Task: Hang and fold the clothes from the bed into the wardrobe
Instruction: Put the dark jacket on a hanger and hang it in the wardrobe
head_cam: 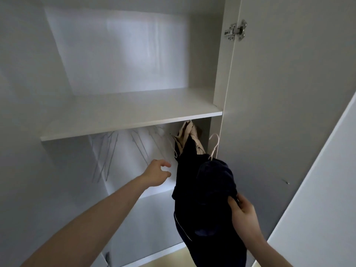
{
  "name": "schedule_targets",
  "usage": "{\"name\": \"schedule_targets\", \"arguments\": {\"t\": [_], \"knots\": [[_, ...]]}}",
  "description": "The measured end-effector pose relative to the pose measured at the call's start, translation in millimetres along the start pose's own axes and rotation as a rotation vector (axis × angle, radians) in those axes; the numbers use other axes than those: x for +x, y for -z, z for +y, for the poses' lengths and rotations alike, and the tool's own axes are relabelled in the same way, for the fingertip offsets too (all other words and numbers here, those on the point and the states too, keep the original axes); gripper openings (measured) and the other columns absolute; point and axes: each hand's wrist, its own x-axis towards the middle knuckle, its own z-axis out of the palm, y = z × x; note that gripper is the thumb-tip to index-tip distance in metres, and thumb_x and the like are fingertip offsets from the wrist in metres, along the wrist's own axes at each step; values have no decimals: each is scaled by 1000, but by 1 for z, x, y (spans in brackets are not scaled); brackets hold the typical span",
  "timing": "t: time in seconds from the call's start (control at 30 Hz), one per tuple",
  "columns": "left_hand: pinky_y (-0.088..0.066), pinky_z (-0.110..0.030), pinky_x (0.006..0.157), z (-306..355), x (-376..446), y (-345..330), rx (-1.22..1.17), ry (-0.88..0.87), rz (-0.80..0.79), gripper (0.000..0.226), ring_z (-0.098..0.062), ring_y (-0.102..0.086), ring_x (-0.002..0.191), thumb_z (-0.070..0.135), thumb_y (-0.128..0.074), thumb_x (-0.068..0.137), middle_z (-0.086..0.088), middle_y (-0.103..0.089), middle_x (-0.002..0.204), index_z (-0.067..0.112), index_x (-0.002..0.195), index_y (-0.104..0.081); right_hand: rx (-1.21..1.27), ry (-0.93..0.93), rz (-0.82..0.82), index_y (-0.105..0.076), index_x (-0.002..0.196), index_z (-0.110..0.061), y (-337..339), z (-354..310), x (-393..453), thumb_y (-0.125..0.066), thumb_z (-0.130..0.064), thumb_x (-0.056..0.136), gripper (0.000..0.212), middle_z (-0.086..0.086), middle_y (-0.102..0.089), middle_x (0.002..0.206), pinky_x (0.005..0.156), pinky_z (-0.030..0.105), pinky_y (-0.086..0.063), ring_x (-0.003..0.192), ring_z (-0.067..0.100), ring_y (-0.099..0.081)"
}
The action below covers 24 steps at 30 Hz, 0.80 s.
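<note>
Right hand [243, 211]: fingers and thumb pinch a fold of the dark garment [206, 191] at its near edge, low on the right. The hand holds the cloth out from the wardrobe's right side.

Dark garment: navy or black, bunched, hanging in the lower compartment under the shelf [123, 120]. Its upper part runs up toward the underside of the shelf, where a rail presumably sits; the rail itself is hidden. Whether the garment is fully seated on a hanger cannot be told.

Beige garment [187, 132]: hangs just behind and above the dark one, touching it, at the far right of the compartment. A pale cord loop [214, 143] dangles beside it.

Left hand [157, 173]: reaching into the lower compartment, fingers loosely curled and spread, holding nothing. It sits just beside the dark garment's left edge and close to the empty wire hangers [142, 145].

Empty wire hangers: several, thin and grey, hanging to the left of the clothes, partly blurred.

Wardrobe [219, 78]: white, door [289, 112] open on the right, hinge [236, 30] visible.

Step in hand, as judged: hanging stage, with one item up and the dark one being settled or another hanger sought.

Next move calls for: the left hand closing on one hanger wire without tangling its neighbours, while the right keeps the cloth from slipping.
</note>
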Motion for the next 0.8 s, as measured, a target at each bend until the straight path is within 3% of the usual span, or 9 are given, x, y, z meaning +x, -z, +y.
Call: {"name": "schedule_targets", "arguments": {"t": [0.1, 0.27, 0.37, 0.47, 0.57, 0.63, 0.73, 0.8], "knots": [[-49, -27, 93, -1, 40, -7, -10, 9, -12, 38, -26, -55, 122, 13, -69, 90, -11, -46, 144, 15, 128, -64, 16, -15, 0, -73, 101, -38, -8, -1, 16, -51, -29, 103, 24, -9, -78, 95, 77, 36, -58, 87, 8, -74], [-49, -25, 72, 5, 106, -21, -55, 66, -27, 43, -27, -63, 93, 5, -65, 92, -19, -50, 138, 4, 134, -60, 41, -62, 11, -75, 94, -32, -15, 5, 51, -55, -23, 103, 23, -8, -78, 93, 80, 39, -57, 91, 12, -74], [-52, -26, 84, 5, 144, -31, -92, 102, -54, 44, -35, -62, 114, 2, -60, 95, -23, -51, 141, 2, 139, -56, 24, -97, -28, -73, 96, -25, -16, 10, 74, -57, -24, 102, 17, -3, -78, 93, 90, 51, -58, 93, 17, -74], [-52, -37, 100, 7, 178, -38, -145, 134, -38, 42, -38, -57, 123, 2, -54, 98, -22, -50, 144, -1, 140, -55, -3, -85, -91, -73, 103, -31, -15, 12, 93, -56, -26, 103, 18, -6, -77, 100, 91, 51, -58, 97, 14, -74], [-58, -41, 77, 7, 203, -44, -176, 172, -39, 43, -40, -63, 108, 2, -53, 98, -22, -55, 138, 1, 141, -56, 4, -91, -82, -74, 100, -30, -15, 15, 109, -58, -22, 102, 18, -6, -78, 99, 90, 47, -58, 98, 14, -74], [-54, -33, 59, 2, 216, -48, -164, 203, -59, 44, -38, -65, 97, 4, -52, 98, -25, -57, 135, 4, 143, -54, 23, -98, -93, -74, 103, -28, -15, 15, 115, -59, -21, 102, 17, -6, -78, 100, 91, 43, -57, 100, 14, -73], [-47, -29, 51, -8, 229, -56, -132, 240, -96, 47, -25, -54, 64, 5, -51, 101, -32, -58, 133, 4, 148, -48, 24, -99, -112, -74, 104, -25, -17, 10, 122, -58, -19, 102, 17, -5, -78, 99, 90, 41, -57, 100, 13, -73], [-50, -29, 49, -12, 238, -56, -126, 254, -110, 49, -26, -52, 60, 4, -47, 102, -36, -53, 137, 3, 151, -43, 21, -93, -108, -73, 102, -23, -20, 6, 127, -59, -16, 102, 16, -3, -78, 96, 90, 42, -57, 97, 16, -74]]}}
